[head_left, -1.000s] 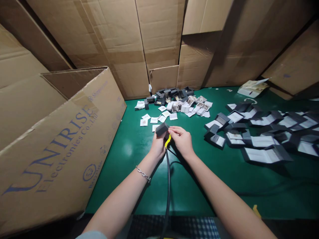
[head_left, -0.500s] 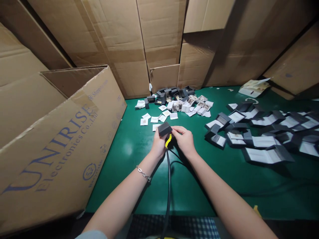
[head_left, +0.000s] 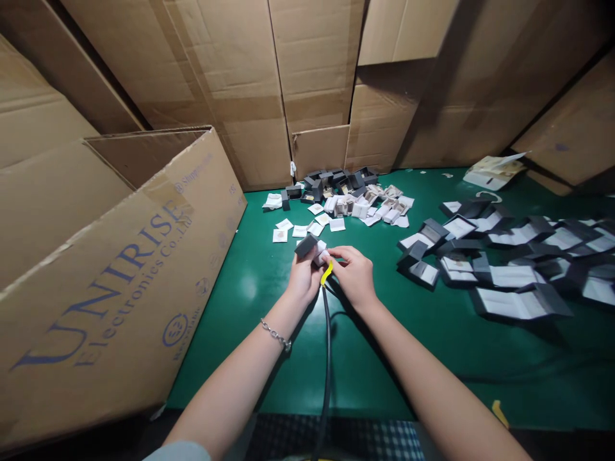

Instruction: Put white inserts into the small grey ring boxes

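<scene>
My left hand (head_left: 303, 280) is closed around a small black hinged box (head_left: 306, 245), tipped so that its white lining (head_left: 321, 252) shows. My right hand (head_left: 353, 274) is closed too, its fingertips at the white inside of the box; whether they pinch anything there is hidden. Between the hands runs a black cable (head_left: 328, 346) with a yellow tag (head_left: 327, 273) near its upper end. Just beyond the box lie several white paper cards (head_left: 315, 228).
A large open carton (head_left: 125, 256) stands on the left. At the back is a heap of black box parts (head_left: 317, 189) and white inserts (head_left: 360, 206). Several open black boxes (head_left: 519, 298) spread over the right of the green table (head_left: 384, 378). Stacked cartons (head_left: 235, 77) wall the back.
The black box has tilted to the left and its white inside now shows. My right fingertips have come to that inside. The view has shifted slightly.
</scene>
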`<state>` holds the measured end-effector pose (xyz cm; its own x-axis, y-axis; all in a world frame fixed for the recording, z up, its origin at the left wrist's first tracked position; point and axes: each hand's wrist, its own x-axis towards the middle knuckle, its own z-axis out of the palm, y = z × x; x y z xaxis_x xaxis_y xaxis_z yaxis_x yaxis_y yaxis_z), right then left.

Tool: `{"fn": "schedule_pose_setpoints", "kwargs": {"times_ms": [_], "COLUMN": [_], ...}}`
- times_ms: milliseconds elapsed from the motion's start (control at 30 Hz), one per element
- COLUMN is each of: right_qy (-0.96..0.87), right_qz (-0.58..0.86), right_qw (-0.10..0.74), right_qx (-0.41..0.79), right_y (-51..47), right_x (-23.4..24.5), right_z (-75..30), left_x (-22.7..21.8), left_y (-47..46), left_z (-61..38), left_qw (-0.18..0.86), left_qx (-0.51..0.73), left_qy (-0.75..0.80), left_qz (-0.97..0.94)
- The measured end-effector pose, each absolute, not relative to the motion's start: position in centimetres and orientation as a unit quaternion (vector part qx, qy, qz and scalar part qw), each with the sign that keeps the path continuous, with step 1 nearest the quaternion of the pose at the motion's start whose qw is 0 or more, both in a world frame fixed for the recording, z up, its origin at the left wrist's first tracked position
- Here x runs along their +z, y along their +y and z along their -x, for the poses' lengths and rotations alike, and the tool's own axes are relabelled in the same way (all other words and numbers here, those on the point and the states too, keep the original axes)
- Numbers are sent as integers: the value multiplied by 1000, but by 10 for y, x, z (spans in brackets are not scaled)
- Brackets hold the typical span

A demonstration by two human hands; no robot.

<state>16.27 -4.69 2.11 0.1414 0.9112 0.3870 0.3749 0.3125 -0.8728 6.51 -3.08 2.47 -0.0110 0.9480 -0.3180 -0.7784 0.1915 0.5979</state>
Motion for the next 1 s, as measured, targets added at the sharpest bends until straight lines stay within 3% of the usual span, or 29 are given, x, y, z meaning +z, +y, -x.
{"fn": "schedule_pose_setpoints", "kwargs": {"times_ms": [400,800,1000], "right_qy": [-615,-479,-494], "right_qz": [535,546,549], "right_qw": [539,569,562], "right_qx": [212,385,373], "right_y": [-48,-38,-35], "right_x": [17,11,8], "right_z": [-159,-160,-161], "left_x": [26,23,23], "left_y": [-32,-32,-33], "left_z": [-66,-67,-68], "left_qw": [685,681,685], "left_qx": [637,647,634], "left_qy": [334,316,326], "left_qz": [-112,-136,-151]}}
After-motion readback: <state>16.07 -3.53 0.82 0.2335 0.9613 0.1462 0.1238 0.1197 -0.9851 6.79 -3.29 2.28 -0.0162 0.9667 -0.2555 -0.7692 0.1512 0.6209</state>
